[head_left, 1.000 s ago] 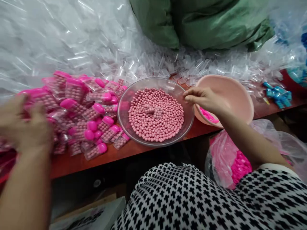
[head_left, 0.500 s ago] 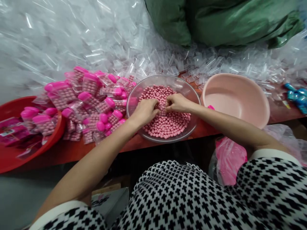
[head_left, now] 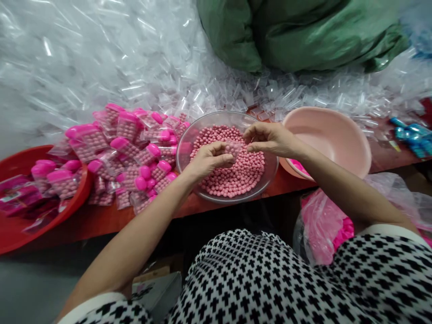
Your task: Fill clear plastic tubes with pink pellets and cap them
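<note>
My left hand (head_left: 211, 159) is closed around a small clear plastic container (head_left: 234, 147) with pink beads in it, held just above the bowl. Close to the container's right side is my right hand (head_left: 268, 138), its thumb and fingers apart and nothing visible between them. Under both hands sits a clear round bowl (head_left: 189, 180), holding a heap of loose pink beads (head_left: 232, 182). Left of the bowl lies a pile of filled clear containers with bright pink caps (head_left: 126, 146).
A pale pink basin (head_left: 340, 139) with bright pink pieces (head_left: 299, 166) stands on the right. At far left is a red basin (head_left: 79, 191) with filled containers. Clear empty containers (head_left: 135, 54) heap up behind, beside a green sack (head_left: 297, 36). Blue items (head_left: 411, 135) lie far right.
Both hands have risen from the beads. The right hand has moved up and right, its fingers spreading, and the clear container now shows at my left fingertips. The view has shifted slightly.
</note>
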Tool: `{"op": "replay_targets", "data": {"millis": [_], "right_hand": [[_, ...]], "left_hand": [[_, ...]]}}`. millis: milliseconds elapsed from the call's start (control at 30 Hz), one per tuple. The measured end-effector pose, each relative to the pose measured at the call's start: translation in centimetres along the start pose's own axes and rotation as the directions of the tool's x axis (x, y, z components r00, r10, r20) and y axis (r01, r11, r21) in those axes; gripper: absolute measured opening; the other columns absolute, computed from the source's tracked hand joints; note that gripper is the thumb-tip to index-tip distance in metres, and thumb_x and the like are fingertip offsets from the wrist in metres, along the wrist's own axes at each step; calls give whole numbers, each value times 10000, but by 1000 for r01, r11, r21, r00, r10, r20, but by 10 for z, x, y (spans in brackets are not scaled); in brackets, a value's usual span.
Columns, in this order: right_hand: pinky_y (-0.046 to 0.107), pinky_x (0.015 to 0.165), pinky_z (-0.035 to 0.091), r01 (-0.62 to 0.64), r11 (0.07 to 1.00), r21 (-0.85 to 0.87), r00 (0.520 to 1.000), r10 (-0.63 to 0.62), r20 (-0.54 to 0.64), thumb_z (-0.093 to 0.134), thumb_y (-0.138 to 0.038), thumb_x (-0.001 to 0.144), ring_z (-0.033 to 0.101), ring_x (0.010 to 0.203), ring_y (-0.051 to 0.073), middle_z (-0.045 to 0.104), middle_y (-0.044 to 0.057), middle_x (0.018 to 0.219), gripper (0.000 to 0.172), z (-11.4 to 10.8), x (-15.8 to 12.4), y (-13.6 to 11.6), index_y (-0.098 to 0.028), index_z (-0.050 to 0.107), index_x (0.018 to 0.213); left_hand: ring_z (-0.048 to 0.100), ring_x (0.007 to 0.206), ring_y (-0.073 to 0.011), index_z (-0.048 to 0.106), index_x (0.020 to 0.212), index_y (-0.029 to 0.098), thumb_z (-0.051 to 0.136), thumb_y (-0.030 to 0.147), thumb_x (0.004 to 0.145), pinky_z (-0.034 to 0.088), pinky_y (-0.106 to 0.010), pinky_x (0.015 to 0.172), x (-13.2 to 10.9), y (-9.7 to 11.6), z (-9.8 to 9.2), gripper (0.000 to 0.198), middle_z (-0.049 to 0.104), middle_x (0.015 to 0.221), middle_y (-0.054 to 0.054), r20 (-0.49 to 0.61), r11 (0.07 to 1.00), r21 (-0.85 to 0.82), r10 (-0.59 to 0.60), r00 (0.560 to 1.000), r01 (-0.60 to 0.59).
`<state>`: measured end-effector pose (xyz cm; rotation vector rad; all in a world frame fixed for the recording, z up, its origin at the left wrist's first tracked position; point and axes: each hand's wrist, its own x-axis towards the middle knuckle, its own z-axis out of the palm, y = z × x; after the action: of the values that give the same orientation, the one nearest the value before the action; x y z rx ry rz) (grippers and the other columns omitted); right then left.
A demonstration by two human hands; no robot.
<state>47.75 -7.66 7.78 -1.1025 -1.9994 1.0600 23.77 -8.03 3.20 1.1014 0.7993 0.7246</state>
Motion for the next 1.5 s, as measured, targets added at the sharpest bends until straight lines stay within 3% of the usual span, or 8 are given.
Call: {"op": "replay_targets", "data": {"millis": [167,300,400,533,800,1100,1367,1500], "right_hand": [[260,641,448,-320,898,-302,947,299,-116,665,-314,847,601,659,140,689,34,749,170,-63,-46,12,-150,703,873],[280,638,390,-507,485,-712,784,603,-148,649,-188,830,626,688,174,726,59,746,116,-97,-83,39,-146,755,807],[287,681,404,-516,352,-781,698,701,-146,684,-221,836,678,856,225,775,95,937,177,-97,-94,60,-151,783,966],[307,753,429,-544,326,-773,708,673,-214,619,-313,909,680,1014,270,743,148,1183,343,-83,-88,80,-142,726,1187],[294,653,403,-649,289,-704,683,628,-372,603,-300,887,682,917,260,759,142,1059,281,-83,-75,100,-137,704,1093],[246,630,467,-678,646,-352,732,547,-405,670,-307,891,664,675,160,741,77,827,189,-104,-90,97,-124,718,903],[280,799,466,-482,543,-687,839,512,-184,677,-360,881,693,995,249,748,133,1162,404,-84,-76,93,-126,695,1210],[289,818,454,-350,454,-820,865,493,-97,597,-285,901,683,1009,253,749,129,1154,283,-65,-71,93,-170,720,1129]], "left_hand": [[716,844,-168,738,920,168,946,406,605,622,-317,824,-3,-1,5,447,751,973,-53,-84,998,-55,25,996,-30],[722,852,-186,770,951,194,956,393,600,642,-296,786,-4,-5,11,444,764,966,-53,-68,999,30,45,997,-43],[726,875,-195,780,992,214,952,388,609,650,-299,800,-5,-5,17,454,770,978,-47,-88,998,55,44,995,-39],[720,873,-190,791,954,212,961,376,584,654,-291,803,-5,-5,21,439,768,959,-44,-150,999,49,8,989,-1],[721,875,-185,794,941,223,987,358,519,656,-271,784,-4,-9,17,484,770,960,-33,-239,1000,-6,-24,971,23],[736,913,-198,789,945,224,968,342,565,659,-281,789,-5,-12,12,436,778,1007,-38,-217,999,-40,18,976,-28],[729,894,-181,781,957,211,942,315,601,647,-272,782,-8,-12,12,404,774,1011,-44,-219,997,-47,49,975,-60],[733,905,-196,776,961,198,932,311,606,639,-294,797,-9,-11,14,404,773,1031,-66,-195,996,-68,50,980,-64]]}}
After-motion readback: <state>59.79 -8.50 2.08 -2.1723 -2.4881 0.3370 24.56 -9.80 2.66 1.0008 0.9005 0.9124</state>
